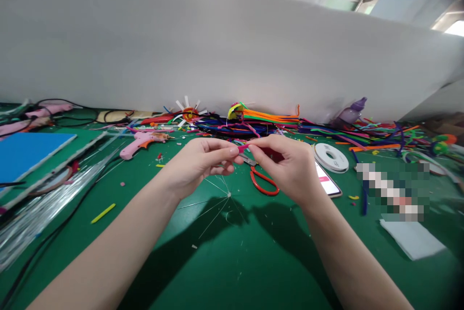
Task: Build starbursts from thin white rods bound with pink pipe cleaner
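Between both hands, above the green table, is a short pink pipe cleaner [243, 148]. My left hand [208, 156] pinches one end of it between thumb and fingers. The other end sits in the fingertips of my right hand [286, 160]. Below them lie scissors with red-orange handles [266, 189], their blades partly covered by the hands. A spray of thin clear wires [229, 195] joined at one point rests on the table under my left hand. Just beyond my right hand are a white ribbon spool [330, 157] and a phone [329, 182], which the hand partly hides.
A pink glue gun [139, 144] lies at the left with its black cord. Bundled coloured pipe cleaners [271, 116] run along the white partition [217, 44]. A blue board [32, 155] and silvery strips [54, 204] lie left; a purple bottle [350, 113] and a white cloth [411, 237] are right.
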The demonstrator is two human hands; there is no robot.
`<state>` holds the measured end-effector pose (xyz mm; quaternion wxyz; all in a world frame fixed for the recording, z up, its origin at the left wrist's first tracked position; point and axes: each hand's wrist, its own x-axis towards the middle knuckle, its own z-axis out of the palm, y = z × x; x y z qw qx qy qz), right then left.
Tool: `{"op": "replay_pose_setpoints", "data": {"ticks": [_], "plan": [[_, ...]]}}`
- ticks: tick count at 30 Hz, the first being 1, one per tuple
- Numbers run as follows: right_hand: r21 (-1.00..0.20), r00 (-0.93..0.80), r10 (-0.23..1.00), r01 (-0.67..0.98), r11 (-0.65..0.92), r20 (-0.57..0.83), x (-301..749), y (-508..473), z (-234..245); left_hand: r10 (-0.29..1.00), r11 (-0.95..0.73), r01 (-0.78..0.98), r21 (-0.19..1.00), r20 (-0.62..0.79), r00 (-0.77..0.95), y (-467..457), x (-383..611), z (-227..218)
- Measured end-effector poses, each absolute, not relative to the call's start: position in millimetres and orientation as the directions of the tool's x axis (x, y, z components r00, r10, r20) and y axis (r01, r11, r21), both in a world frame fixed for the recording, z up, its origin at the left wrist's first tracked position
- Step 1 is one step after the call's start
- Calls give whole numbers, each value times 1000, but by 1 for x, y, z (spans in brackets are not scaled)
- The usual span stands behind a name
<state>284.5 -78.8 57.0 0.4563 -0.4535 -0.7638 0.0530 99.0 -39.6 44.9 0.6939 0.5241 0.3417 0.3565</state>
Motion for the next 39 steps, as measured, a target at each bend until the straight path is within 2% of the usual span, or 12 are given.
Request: {"op": "replay_pose_setpoints", "data": {"ticks": [8,13,17,21,24,27,32,35,37,39], "plan": [[-465,-189,719,647,604,669,280,-76,54,818,159,-62,985,-96,567,-42,100,48],[-531,-300,772,584,613,561,285,-78,58,784,125,-5,992,-96,613,-43,99,50],[-530,-389,770,564,633,506,288,-79,61,774,141,2,990,-112,624,-42,101,46],[-549,-378,802,588,594,462,291,-78,62,785,87,33,996,-89,614,-39,103,41],[-589,-324,869,642,492,373,298,-78,65,824,-42,63,997,-1,567,-36,100,43],[-586,-385,896,683,437,219,305,-81,66,881,-130,79,988,79,466,-33,93,48],[-458,-565,825,733,503,2,296,-83,48,926,-152,45,987,126,357,-29,84,50],[-361,-545,838,785,503,-19,288,-80,33,922,-156,28,987,136,363,-29,84,49],[-396,-539,841,784,477,-54,285,-77,26,912,-158,34,987,133,387,-30,85,50],[-493,-549,826,758,428,-127,286,-74,22,904,-158,47,986,125,408,-31,86,51]]}}
